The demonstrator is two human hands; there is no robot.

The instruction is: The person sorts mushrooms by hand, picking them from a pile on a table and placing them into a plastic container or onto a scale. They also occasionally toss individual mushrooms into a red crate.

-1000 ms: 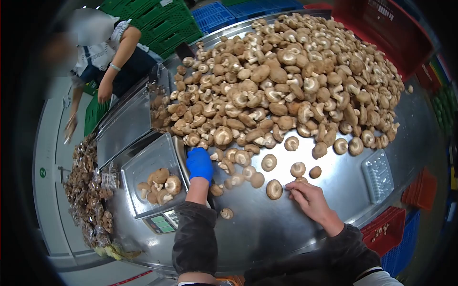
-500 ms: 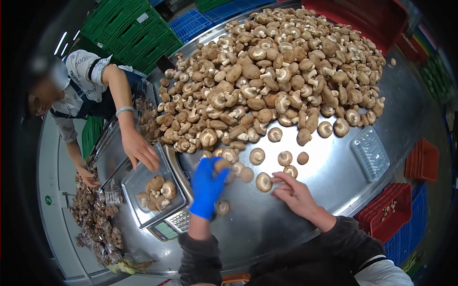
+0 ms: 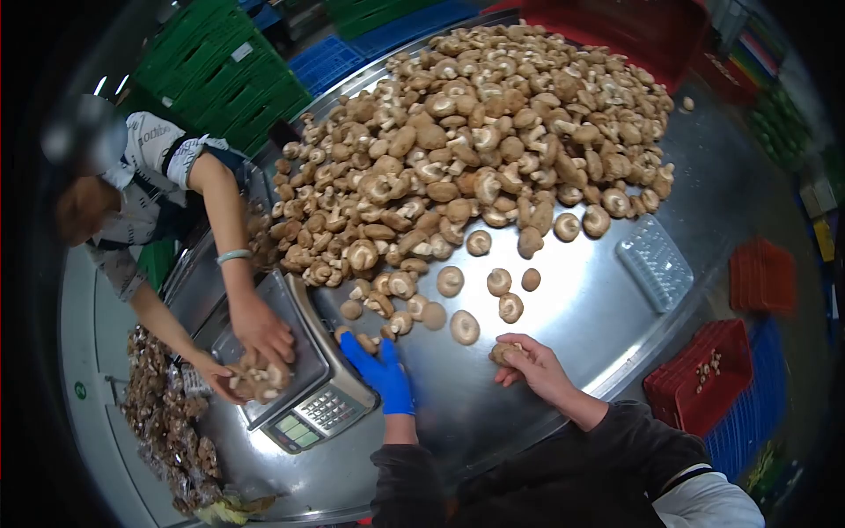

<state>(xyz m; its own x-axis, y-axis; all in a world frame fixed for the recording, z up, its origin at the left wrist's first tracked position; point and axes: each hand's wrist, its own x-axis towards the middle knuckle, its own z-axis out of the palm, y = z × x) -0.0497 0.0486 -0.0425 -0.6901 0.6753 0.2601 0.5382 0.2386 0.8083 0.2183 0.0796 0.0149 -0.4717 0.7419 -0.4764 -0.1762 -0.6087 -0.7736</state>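
A big heap of brown mushrooms [image 3: 475, 132] covers the far half of a steel table [image 3: 581, 317]. Several loose mushrooms [image 3: 464, 326] lie at its near edge. My left hand [image 3: 380, 371], in a blue glove, rests flat on the table beside the scale [image 3: 310, 407], fingers apart, with a small mushroom [image 3: 366, 343] against the fingertips. My bare right hand [image 3: 532, 363] is curled around one mushroom [image 3: 503, 353] low over the table.
A co-worker at the left has both hands [image 3: 261, 333] on the pile of mushrooms on the scale's pan. A clear plastic tray [image 3: 656, 262] lies to the right. Bagged mushrooms [image 3: 163, 431] sit at the left. Red crates [image 3: 695, 387] and green crates [image 3: 211, 70] surround the table.
My left hand dropped from the loose mushrooms to the table beside the scale. My right hand closed on a mushroom and drew back. The co-worker's hands moved onto the scale's mushrooms.
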